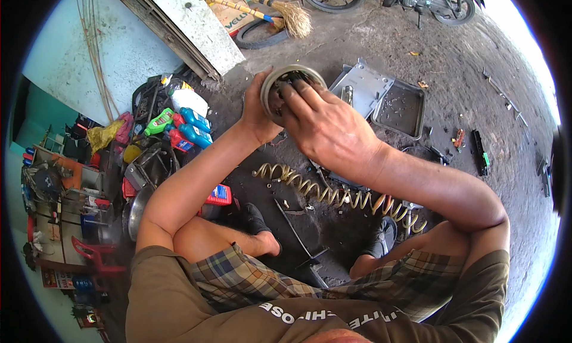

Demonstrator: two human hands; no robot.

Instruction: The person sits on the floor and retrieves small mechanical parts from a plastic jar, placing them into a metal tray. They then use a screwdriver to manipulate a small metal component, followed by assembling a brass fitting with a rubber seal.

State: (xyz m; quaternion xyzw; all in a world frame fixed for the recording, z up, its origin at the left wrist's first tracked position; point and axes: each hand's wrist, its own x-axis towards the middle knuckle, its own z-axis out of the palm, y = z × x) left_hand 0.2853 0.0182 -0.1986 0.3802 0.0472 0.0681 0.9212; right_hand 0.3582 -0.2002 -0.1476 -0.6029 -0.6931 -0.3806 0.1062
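Holding a metal cup (274, 75) up off the floor (369, 45), well ahead of the body, with both hands on it. Gripping its outer wall from the left with the left hand (258, 114), curling snugly around the side below the pale rim. Reaching in from the right with the right hand (328, 124), bending the fingers (296, 102) close together over the rim and into the dark open mouth. Not being able to tell about any grip inside, with the tips partly hidden there.

Sitting low with knees bent outward, resting black shoes (256, 218) on the floor. Noting a coiled yellow hose (325, 194) running across the floor just ahead of the shoes, and a thin dark rod (291, 224) lying between them. Spotting a shallow tray (423, 105) of small bits beyond the right hand, with a grey panel (363, 87) lying against its left side. Seeing a long black part (479, 152) farther right. Counting blue bottles (193, 127) and a green bottle (159, 121) among clutter on the left, near the left forearm. Recording a broom (295, 20) and a tyre (262, 36) farther ahead, plus a parked motorbike (411, 0) at the top right.
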